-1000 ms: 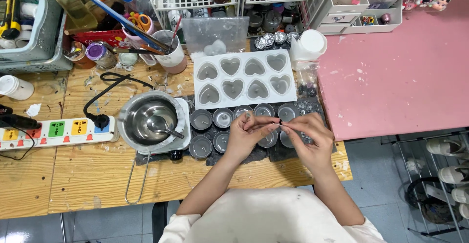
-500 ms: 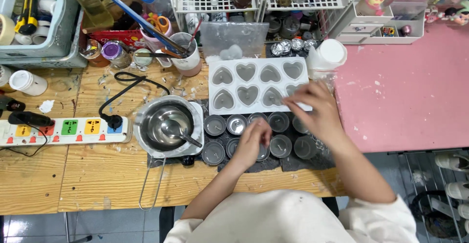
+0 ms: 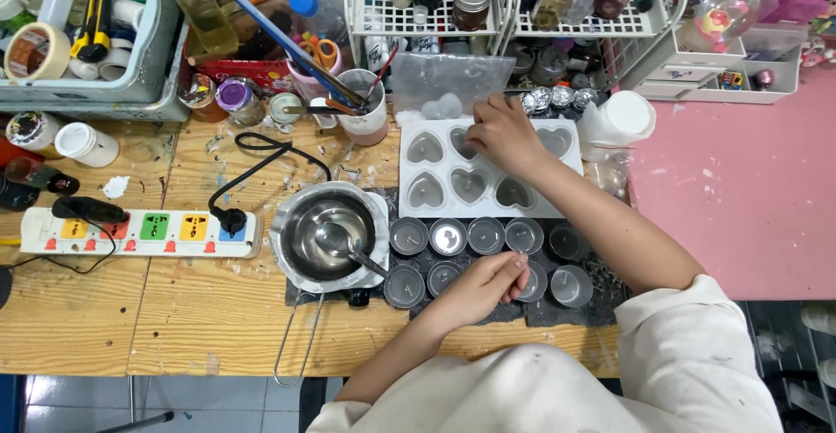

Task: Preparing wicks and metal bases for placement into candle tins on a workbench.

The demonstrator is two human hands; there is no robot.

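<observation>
Right hand: the right hand reaches out over the far row of the heart mould; fingers bent and close together, tips down at a far-row cavity. Cannot tell whether anything is pinched between them.
Left hand: the left hand rests low over the near row of cups, fingers loosely curled together, thumb along the index. Cannot tell whether it holds anything.
Mould: white, heart cavities in two rows, grey fill in those that show; it lies flat, just beyond the left fingertips and under the right hand.
Cups: small round metal cups in two rows on a dark mat, between the two hands; one near-row cup sits partly under the left fingers.
Pot: steel pot with a spoon inside, to the left of the left fingers, just beside the cups.
Power strip: white strip with coloured sockets, well left of both hands; a black plug and cord run from it.
Jar: white-lidded jar, right of the right fingers, near the mould's far corner.
Bag: clear plastic bag just beyond the right fingertips, at the mould's far edge.
Surface: wooden table; pink top to the right.
</observation>
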